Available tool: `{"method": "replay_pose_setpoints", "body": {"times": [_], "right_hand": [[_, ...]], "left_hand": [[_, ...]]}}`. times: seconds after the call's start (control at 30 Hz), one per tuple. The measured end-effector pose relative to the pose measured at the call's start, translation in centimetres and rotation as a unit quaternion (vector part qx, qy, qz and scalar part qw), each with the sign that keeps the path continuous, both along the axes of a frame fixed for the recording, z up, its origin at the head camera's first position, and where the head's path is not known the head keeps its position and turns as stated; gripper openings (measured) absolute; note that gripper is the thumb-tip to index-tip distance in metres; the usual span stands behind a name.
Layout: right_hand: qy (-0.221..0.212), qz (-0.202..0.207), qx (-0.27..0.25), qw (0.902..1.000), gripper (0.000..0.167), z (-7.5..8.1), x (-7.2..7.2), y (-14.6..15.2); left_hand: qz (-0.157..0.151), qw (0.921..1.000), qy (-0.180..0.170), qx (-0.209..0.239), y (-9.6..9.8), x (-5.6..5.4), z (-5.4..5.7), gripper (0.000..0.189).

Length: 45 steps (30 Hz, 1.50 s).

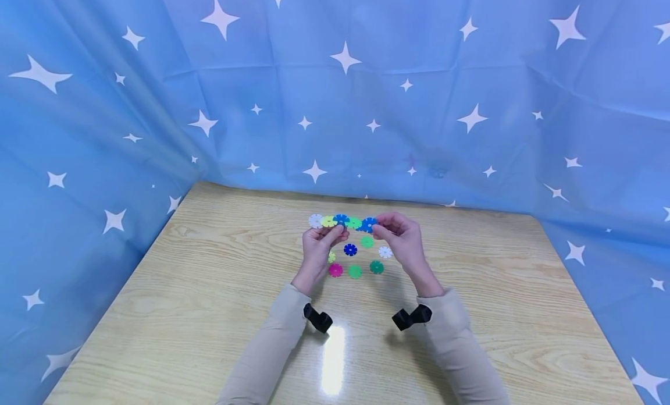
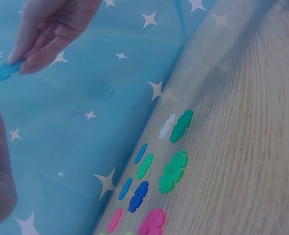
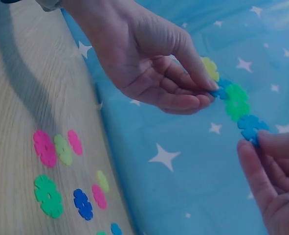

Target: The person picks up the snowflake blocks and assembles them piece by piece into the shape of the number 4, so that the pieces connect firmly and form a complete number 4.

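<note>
Above the table, both hands hold up a short row of joined notched plastic discs. From left to right come a white disc [image 1: 316, 220], a yellow disc [image 1: 328, 221], a blue disc [image 1: 341, 219], a green disc [image 1: 353, 222] and a second blue disc [image 1: 369, 224]. My left hand [image 1: 317, 249] pinches the middle blue disc between thumb and fingers. The blue disc at the right end is pinched by my right hand [image 1: 405, 239]. In the right wrist view this end disc [image 3: 252, 127] meets the green disc [image 3: 237, 102]; whether their slots are fully pushed together I cannot tell.
Several loose discs lie on the wooden table [image 1: 209, 288] below the hands, among them a pink one [image 1: 335, 270], a dark green one [image 1: 376, 267], a dark blue one [image 1: 350, 249] and a white one [image 1: 385, 252]. A blue starred curtain [image 1: 335, 114] hangs behind the table.
</note>
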State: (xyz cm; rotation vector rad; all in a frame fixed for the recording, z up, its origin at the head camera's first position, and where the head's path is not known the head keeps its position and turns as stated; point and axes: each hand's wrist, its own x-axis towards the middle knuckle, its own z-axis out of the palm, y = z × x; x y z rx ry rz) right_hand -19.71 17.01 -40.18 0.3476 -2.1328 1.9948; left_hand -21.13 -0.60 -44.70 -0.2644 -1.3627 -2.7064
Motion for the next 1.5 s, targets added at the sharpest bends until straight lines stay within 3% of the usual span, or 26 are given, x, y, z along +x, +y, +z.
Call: {"method": "replay_pose_setpoints", "body": {"times": [0.43,0.67,0.8,0.93,1.13,1.27,1.4,1.5], "right_hand": [[0.017,-0.029,0.013,0.9993,0.010,0.0,0.1,-0.7],[0.027,-0.034,0.048,0.9979,0.001,0.5,0.1,-1.0],[0.031,-0.023,0.043,0.9983,0.002,1.6,0.7,-1.2],[0.035,-0.033,0.073,0.9962,0.007,2.9,1.5,-1.7],[0.015,-0.064,0.108,0.9920,0.010,3.8,1.8,-2.2],[0.007,-0.068,0.092,0.9934,0.011,3.4,1.5,-2.4],[0.000,-0.076,0.082,0.9937,0.012,3.4,1.5,-2.9],[-0.007,-0.085,0.086,0.9926,0.012,3.8,1.7,-3.5]], "left_hand": [[0.009,0.9989,0.017,-0.043,-0.1,0.3,0.2,0.022],[0.019,0.9985,0.021,-0.047,0.0,0.3,0.1,0.022],[0.019,0.9985,0.024,-0.046,0.1,0.2,-0.1,0.022],[0.020,0.9987,0.028,-0.036,0.1,0.2,0.0,0.021],[0.005,0.9998,0.003,0.017,0.1,0.1,0.1,0.023],[-0.023,0.9984,-0.026,0.045,0.3,0.1,0.0,0.027],[-0.045,0.9984,-0.024,0.026,0.7,0.2,0.0,0.028],[-0.042,0.9989,-0.018,0.011,1.0,0.2,0.1,0.026]]}}
